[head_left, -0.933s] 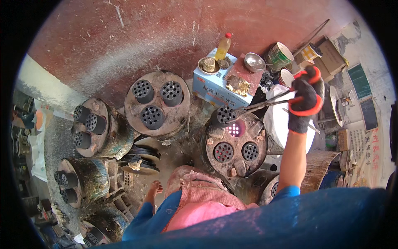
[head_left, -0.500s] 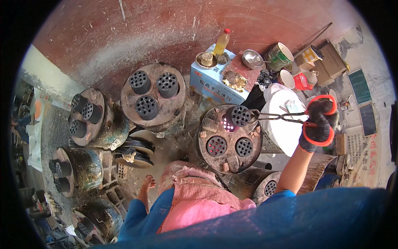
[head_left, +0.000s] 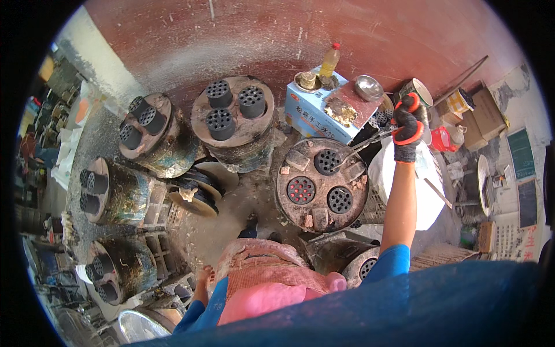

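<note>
Head view: gloved right hand (head_left: 408, 128), fingers closed on metal tongs (head_left: 363, 146), tips reaching a black holed briquette (head_left: 327, 161).

A gloved right hand (head_left: 407, 128) grips long metal tongs (head_left: 361, 147) whose tips reach the upper coal briquette (head_left: 326, 161) in the nearest round stove (head_left: 321, 185). Its lower-left hole glows red. A blue box (head_left: 315, 110) stands just behind, a yellow bottle (head_left: 330, 61) beyond it.

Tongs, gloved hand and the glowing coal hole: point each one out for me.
tongs (head_left: 363, 147), head view, mid-shaft.
right hand (head_left: 407, 128), head view, back of the glove.
glowing coal hole (head_left: 301, 190), head view, red briquette top.
</note>
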Action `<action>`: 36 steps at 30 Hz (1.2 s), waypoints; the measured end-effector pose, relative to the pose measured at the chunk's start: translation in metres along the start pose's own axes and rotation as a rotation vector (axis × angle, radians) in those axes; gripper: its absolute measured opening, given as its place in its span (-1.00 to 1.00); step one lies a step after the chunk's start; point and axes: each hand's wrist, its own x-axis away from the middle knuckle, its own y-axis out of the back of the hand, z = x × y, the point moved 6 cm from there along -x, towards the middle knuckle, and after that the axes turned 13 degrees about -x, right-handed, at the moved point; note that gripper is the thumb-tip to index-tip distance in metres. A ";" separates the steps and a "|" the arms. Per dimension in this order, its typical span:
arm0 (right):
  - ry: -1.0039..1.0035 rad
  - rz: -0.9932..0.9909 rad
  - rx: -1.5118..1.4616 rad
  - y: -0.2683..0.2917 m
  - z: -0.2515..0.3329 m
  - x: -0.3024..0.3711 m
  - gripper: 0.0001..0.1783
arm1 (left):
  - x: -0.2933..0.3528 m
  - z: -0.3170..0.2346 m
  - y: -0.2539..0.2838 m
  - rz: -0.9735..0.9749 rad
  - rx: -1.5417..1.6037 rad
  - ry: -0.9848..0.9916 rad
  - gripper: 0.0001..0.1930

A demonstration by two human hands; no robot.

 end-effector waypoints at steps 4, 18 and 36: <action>-0.036 0.138 -0.122 -0.019 -0.026 0.008 -0.54 | 0.022 0.061 0.001 -0.081 0.203 -0.026 -0.74; 0.209 0.075 -0.048 -0.154 0.151 0.258 -0.67 | 0.148 -0.145 0.011 0.261 0.164 -0.782 -0.59; -0.207 1.712 1.807 0.002 -0.355 0.563 -0.67 | 0.067 0.066 0.069 0.159 1.064 0.166 -0.69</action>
